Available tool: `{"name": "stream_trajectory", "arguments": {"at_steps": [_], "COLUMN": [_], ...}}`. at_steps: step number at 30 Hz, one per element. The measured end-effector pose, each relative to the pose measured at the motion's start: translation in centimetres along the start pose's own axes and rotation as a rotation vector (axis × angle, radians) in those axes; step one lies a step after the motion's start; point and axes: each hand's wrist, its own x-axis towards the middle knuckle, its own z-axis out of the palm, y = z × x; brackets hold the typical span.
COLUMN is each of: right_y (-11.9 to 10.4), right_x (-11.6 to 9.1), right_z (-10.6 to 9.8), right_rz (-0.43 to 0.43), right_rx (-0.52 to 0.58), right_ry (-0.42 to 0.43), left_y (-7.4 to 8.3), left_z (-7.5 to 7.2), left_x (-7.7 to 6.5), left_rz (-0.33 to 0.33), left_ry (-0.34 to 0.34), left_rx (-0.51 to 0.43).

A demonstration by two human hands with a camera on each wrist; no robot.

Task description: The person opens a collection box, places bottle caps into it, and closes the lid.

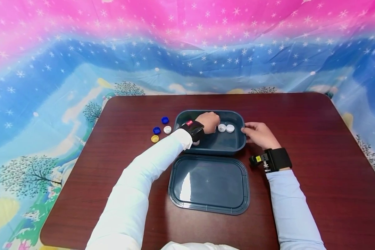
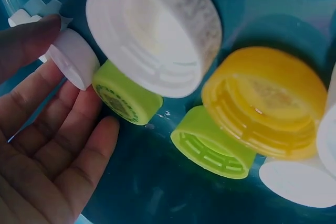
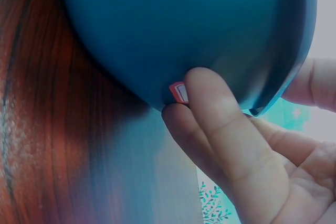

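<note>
My left hand (image 1: 208,121) reaches down into a dark blue-grey plastic box (image 1: 225,143). In the left wrist view, its thumb and fingers pinch a pale bottle cap (image 2: 74,59). Beside that cap lie a green cap (image 2: 127,94), a large white cap (image 2: 155,35), another green cap (image 2: 214,145) and a yellow cap (image 2: 265,103). The head view shows two white caps just right of this hand, on the box floor. At the box's right end, my right hand (image 1: 260,134) grips the wall, its fingers (image 3: 226,124) against the outside and the thumb at the rim.
A matching lid (image 1: 209,184) lies flat on the brown table (image 1: 315,146), in front of the box. Left of the box are two blue caps (image 1: 165,120), a white cap (image 1: 167,129) and a yellow cap (image 1: 155,139). A printed cloth (image 1: 187,55) hangs behind the table.
</note>
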Motion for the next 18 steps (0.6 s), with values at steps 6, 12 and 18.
{"name": "stream_trajectory", "arguments": {"at_steps": [6, 12, 18], "right_y": [-0.08, -0.19, -0.12], "right_x": [-0.09, -0.11, -0.04], "right_z": [0.03, 0.03, 0.10], "right_rz": [0.008, 0.014, 0.014], "right_rx": [-0.004, 0.011, -0.008], "right_ry": [-0.007, -0.013, -0.004], "left_y": [-0.15, -0.44, -0.91], "left_z": [-0.07, -0.20, -0.59], "left_x": [-0.02, -0.29, -0.95], "left_rz": [0.006, 0.018, 0.023], "left_ry": [0.005, 0.007, 0.028], "left_rx": [-0.018, -0.027, -0.014]}}
